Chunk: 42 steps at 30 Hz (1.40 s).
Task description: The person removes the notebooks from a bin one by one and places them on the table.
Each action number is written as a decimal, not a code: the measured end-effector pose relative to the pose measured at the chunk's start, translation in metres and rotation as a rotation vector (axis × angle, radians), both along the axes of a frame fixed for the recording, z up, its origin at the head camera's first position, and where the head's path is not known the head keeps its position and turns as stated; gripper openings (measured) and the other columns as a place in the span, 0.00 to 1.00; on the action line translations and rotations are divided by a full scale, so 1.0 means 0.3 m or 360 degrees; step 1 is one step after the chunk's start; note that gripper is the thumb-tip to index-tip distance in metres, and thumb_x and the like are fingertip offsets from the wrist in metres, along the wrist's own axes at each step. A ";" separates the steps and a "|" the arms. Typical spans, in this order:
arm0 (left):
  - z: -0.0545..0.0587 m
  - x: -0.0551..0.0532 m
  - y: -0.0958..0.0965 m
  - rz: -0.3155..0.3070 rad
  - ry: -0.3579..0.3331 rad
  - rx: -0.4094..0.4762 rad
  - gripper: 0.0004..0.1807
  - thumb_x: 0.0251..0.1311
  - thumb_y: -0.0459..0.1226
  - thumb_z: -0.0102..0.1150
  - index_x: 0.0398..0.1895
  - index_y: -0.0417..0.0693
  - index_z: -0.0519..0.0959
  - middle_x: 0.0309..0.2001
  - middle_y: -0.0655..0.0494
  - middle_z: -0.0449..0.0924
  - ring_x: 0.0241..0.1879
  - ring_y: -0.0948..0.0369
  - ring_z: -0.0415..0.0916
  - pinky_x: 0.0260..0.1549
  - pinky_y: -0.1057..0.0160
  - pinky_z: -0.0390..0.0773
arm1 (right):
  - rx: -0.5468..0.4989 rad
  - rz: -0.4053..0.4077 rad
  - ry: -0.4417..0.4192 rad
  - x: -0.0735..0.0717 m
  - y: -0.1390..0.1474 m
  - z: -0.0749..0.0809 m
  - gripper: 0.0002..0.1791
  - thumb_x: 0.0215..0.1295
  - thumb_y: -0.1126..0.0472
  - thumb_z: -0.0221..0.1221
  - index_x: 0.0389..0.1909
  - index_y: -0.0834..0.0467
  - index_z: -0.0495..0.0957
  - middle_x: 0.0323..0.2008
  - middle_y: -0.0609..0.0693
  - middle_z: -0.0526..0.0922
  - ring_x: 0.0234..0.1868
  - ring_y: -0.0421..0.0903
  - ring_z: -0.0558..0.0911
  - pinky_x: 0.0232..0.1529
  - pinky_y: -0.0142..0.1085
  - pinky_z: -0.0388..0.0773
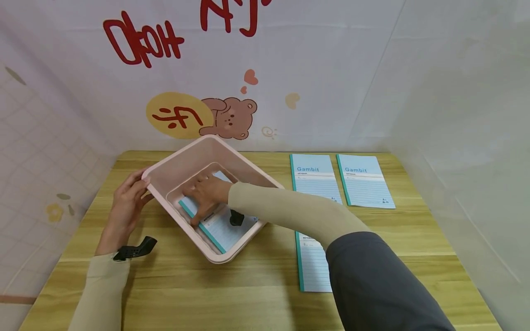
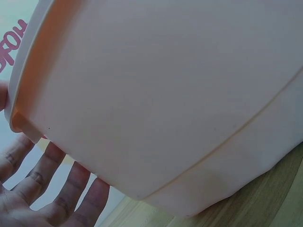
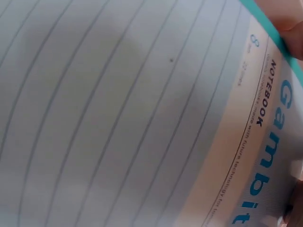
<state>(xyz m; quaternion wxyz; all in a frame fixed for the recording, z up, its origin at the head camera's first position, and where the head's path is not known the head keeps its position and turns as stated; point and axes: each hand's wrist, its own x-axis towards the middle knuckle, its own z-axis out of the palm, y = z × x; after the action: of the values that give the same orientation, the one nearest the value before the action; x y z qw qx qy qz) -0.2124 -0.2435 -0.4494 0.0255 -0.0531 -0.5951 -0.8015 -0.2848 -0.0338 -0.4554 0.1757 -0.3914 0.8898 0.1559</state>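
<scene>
My left hand (image 1: 127,200) holds a pink plastic bin (image 1: 252,172) at its left corner. The thumb lies over the rim, and in the left wrist view the fingers (image 2: 75,182) reach under it along the outer wall. Down inside the bin, my right hand (image 1: 209,193) spans the upper part of a light blue notebook (image 1: 227,230) with a teal spine. Its thumb touches the spine edge and the other fingers reach over the top edge. In the right wrist view, the ruled cover marked "Gambit" (image 3: 272,151) fills most of the picture. Anything beneath this notebook is hidden.
Right of the bin on the wooden table (image 1: 186,294) lie matching notebooks: one at the back right (image 1: 366,181), another (image 1: 312,177) beside it. A third (image 1: 314,271) is nearer, partly covered by my right sleeve. A printed cloth wall (image 1: 323,69) stands behind.
</scene>
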 end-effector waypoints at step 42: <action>-0.004 -0.001 -0.007 -0.0007 -0.0021 -0.0023 0.15 0.75 0.35 0.53 0.61 0.50 0.79 0.55 0.61 0.77 0.50 0.66 0.80 0.47 0.70 0.81 | -0.0572 -0.0012 0.0135 -0.049 0.028 0.190 0.47 0.59 0.22 0.55 0.76 0.39 0.60 0.72 0.47 0.69 0.74 0.48 0.63 0.72 0.51 0.53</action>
<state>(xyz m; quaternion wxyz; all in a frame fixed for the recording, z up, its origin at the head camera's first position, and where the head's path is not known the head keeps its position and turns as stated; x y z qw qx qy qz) -0.2128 -0.2455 -0.4505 0.0194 -0.0492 -0.6009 -0.7976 -0.2996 -0.0253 -0.3984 0.0656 -0.4061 0.9114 0.0100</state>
